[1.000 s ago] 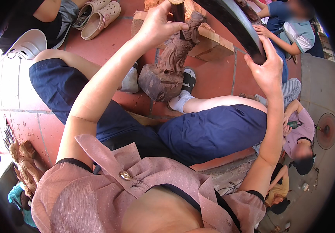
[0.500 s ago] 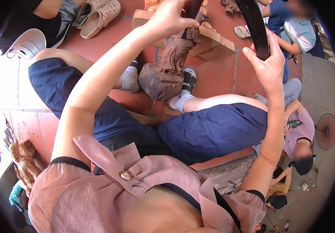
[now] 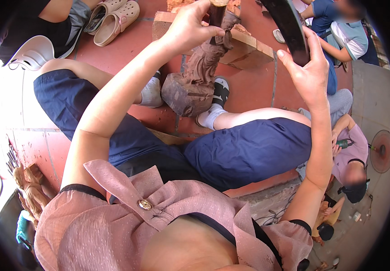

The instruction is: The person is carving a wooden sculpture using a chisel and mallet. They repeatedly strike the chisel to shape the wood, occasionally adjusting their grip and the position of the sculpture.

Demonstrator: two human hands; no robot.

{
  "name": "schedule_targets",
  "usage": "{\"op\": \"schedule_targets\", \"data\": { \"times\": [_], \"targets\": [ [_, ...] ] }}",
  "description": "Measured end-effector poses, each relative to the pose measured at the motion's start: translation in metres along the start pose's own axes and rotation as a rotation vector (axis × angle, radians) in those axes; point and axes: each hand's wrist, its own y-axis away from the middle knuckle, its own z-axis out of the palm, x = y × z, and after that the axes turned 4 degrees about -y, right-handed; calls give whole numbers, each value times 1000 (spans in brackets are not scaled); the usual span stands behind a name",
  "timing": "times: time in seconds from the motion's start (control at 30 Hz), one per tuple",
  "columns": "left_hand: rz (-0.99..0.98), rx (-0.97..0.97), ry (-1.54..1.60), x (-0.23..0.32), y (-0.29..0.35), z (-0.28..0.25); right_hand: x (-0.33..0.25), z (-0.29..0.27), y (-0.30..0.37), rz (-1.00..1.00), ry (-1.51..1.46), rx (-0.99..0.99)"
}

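The red tiled floor (image 3: 253, 86) fills the upper part of the view, and the person sits on it with legs crossed in dark blue shorts (image 3: 244, 151), white socks on both feet. Between the feet stands a brown wood carving (image 3: 195, 81), its blocky base down near the left sock and its body leaning up and away toward a wood block (image 3: 244, 43) lying on the tiles behind it.

The left hand (image 3: 188, 29) is raised over the carving and closed around a dark chisel handle (image 3: 216, 16), fingers wrapped tight, the handle pointing down at the top of the carving. The right hand (image 3: 310, 72) is lifted off to the side, well apart from the carving, and grips a dark curved mallet (image 3: 287, 25) whose far end runs out of the top of the view.

At the upper left, a pair of beige clogs (image 3: 113, 16) lies on the floor, with a white cap (image 3: 32, 52) near the person's left knee. Other people sit at the far right edge; one in a pink shirt (image 3: 353, 156) is below the right arm.
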Motion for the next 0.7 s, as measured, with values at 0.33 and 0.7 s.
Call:
{"op": "schedule_targets", "data": {
  "times": [0.33, 0.7],
  "targets": [
    [-58, 95, 33, -7, 32, 7, -29, -3, -11, -356, 315, -49],
    [-138, 189, 69, -8, 34, 10, -51, -5, -11, -300, 468, -101]
  ]
}}
